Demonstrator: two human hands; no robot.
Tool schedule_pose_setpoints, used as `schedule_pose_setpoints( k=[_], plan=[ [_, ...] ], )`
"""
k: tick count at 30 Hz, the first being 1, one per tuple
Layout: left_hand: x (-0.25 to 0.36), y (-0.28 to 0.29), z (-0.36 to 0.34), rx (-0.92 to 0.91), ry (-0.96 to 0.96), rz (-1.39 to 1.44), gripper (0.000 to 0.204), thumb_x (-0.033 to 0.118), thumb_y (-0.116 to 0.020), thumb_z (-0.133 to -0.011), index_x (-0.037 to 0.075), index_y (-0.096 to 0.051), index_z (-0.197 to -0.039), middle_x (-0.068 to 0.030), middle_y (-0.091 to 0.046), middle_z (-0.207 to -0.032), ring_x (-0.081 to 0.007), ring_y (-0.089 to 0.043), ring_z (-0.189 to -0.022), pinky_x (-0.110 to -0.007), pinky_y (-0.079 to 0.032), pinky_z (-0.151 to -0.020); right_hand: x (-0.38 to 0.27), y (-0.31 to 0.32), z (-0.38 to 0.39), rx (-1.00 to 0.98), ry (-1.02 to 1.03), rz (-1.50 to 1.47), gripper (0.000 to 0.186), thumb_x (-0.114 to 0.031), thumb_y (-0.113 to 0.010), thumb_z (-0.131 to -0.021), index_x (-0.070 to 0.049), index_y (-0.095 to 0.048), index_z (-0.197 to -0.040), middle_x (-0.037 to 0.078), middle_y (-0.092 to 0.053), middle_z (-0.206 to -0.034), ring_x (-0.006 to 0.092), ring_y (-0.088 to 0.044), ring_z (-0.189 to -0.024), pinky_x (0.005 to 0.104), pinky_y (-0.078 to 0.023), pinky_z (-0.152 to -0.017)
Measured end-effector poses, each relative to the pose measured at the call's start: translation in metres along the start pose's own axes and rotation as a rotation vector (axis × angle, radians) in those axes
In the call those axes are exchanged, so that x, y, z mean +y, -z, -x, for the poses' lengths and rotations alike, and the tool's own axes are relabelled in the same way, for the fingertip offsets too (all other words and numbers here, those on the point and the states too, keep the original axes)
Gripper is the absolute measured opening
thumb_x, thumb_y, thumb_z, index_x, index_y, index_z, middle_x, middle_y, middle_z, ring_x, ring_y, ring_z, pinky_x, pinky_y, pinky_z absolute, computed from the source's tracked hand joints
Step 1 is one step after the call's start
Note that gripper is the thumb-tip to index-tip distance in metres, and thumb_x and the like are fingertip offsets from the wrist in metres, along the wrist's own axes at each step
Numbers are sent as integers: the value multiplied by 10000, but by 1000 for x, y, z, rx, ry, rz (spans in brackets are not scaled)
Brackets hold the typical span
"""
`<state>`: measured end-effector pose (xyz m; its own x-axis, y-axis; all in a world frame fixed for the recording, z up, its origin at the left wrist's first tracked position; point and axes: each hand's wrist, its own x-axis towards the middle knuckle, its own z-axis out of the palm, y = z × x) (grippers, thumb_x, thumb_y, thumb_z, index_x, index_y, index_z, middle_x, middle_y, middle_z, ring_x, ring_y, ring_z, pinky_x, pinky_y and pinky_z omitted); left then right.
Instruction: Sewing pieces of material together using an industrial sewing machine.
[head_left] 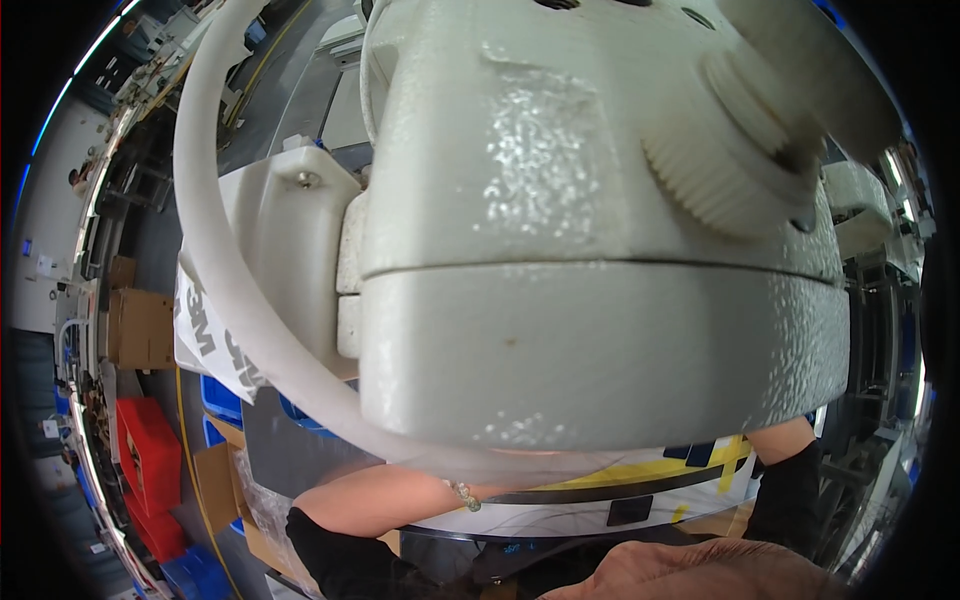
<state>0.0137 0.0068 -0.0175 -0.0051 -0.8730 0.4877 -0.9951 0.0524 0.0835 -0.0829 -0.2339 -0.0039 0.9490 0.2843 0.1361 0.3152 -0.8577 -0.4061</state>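
A large pale machine head [600,350] fills the middle of the view and hides both my hands. My left forearm [370,500] reaches in below it from the left, with a beaded bracelet [465,495] at the wrist. On the right, my right forearm [785,440] passes behind the machine's lower edge. Between the arms lies a white panel [585,519] with yellow tape [650,468] and a dark rectangular patch [629,511]. Both wrists are close to this panel; whether my fingers touch or hold anything is hidden.
A thick pale hose [225,260] curves down the machine's left side. Beyond it stand red bins [148,450], a brown cardboard box [140,330], an open carton [215,485] and blue bins [195,575]. A distant person [77,180] is at far left.
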Motion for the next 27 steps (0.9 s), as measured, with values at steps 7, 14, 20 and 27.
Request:
schedule_pose_setpoints(
  k=[7,14,20,27],
  plan=[
    [3,12,7,-222,21,-40,486,130,-541,-764,-5,-527,-1230,-96,-613,-1069,-129,-609,-776,-204,-498,-617,-7,-2,-16,72,35,-4,306,-67,-634,-726,-77,-639,-1032,56,-603,-1124,240,-558,-1079,366,-437,-942],
    [-1,9,2,-170,-212,-333,278,151,-525,-806,59,-663,-1029,-106,-638,-1034,-213,-618,-970,-344,-512,-826,-15,3,-20,176,91,12,337,-116,-626,-763,-99,-617,-1099,42,-593,-1161,205,-542,-1110,356,-426,-921],
    [-9,6,4,-174,-274,-340,287,198,-574,-827,44,-643,-1058,-105,-627,-1048,-237,-614,-982,-377,-510,-827,-22,-4,-45,182,179,-15,355,-210,-636,-769,-113,-605,-1109,22,-582,-1170,177,-521,-1062,340,-371,-878],
    [-2,1,9,-254,-41,-27,277,208,-603,-820,47,-650,-1041,-105,-633,-1003,-228,-623,-953,-382,-512,-815,-11,-18,-42,133,166,-95,314,-228,-633,-778,-116,-616,-1071,19,-585,-1153,177,-494,-1055,341,-349,-827]
  ],
)
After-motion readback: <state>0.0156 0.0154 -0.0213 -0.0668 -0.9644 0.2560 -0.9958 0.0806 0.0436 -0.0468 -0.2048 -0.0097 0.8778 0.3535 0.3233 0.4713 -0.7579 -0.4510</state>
